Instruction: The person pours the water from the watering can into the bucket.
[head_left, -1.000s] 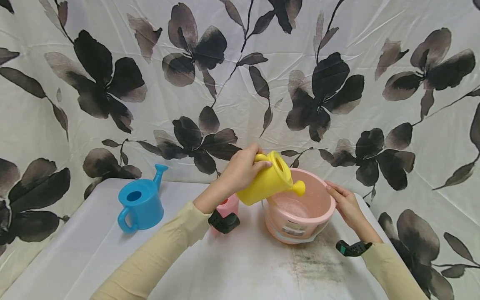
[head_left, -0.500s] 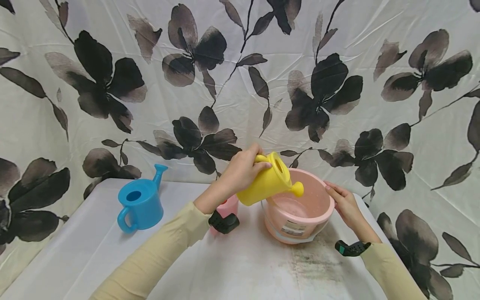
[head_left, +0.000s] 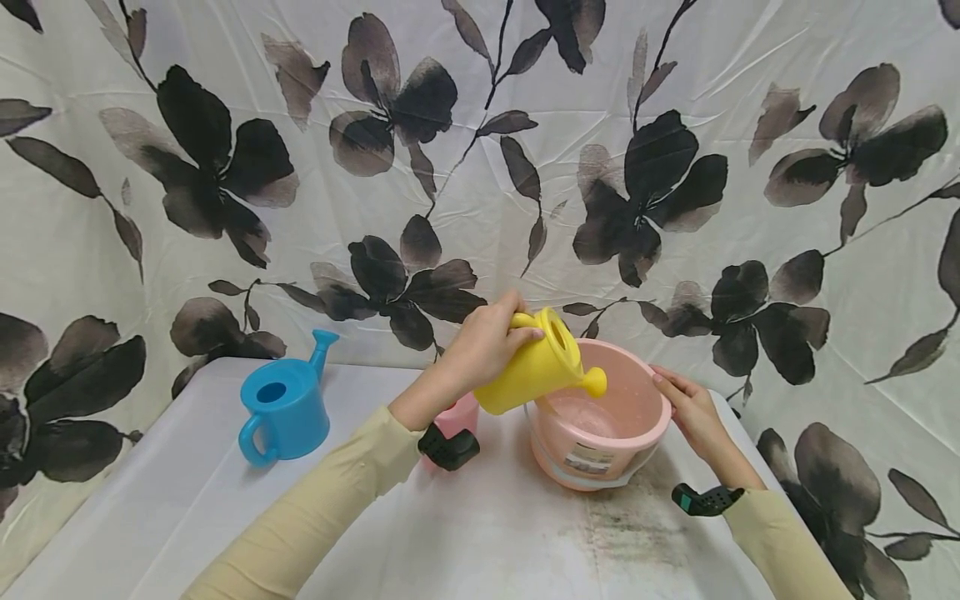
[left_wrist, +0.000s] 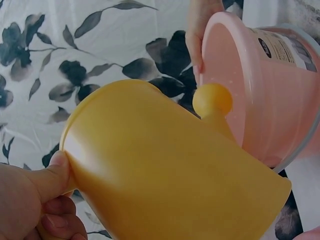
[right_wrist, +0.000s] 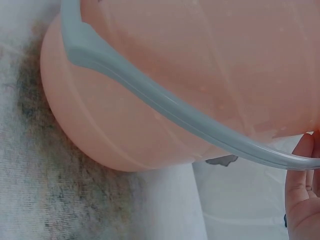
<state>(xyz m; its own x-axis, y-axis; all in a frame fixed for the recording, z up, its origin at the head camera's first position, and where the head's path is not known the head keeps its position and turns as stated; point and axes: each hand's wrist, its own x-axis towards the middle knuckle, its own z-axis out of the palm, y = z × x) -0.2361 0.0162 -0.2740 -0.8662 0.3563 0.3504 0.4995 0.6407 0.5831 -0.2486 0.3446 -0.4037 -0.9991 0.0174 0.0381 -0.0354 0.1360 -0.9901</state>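
A yellow watering can [head_left: 528, 371] is held tilted by my left hand [head_left: 487, 337], which grips its handle. Its rounded spout overlaps the opening of a pink bucket [head_left: 592, 450] in the head view. The left wrist view has the can's body [left_wrist: 170, 165] large in front, with the spout head by the bucket's rim. My right hand [head_left: 693, 417] holds the bucket's right rim, thumb and fingers at its edge. In the right wrist view those fingers [right_wrist: 300, 180] show beyond the bucket's grey handle [right_wrist: 165, 102], which hangs down its side.
A blue watering can [head_left: 285, 408] stands at the table's left. Partly behind my left wrist is a pink container [head_left: 459, 417]. The white table [head_left: 465, 533] has a dark stain [head_left: 637, 525] near the bucket. A floral cloth [head_left: 517, 208] hangs behind.
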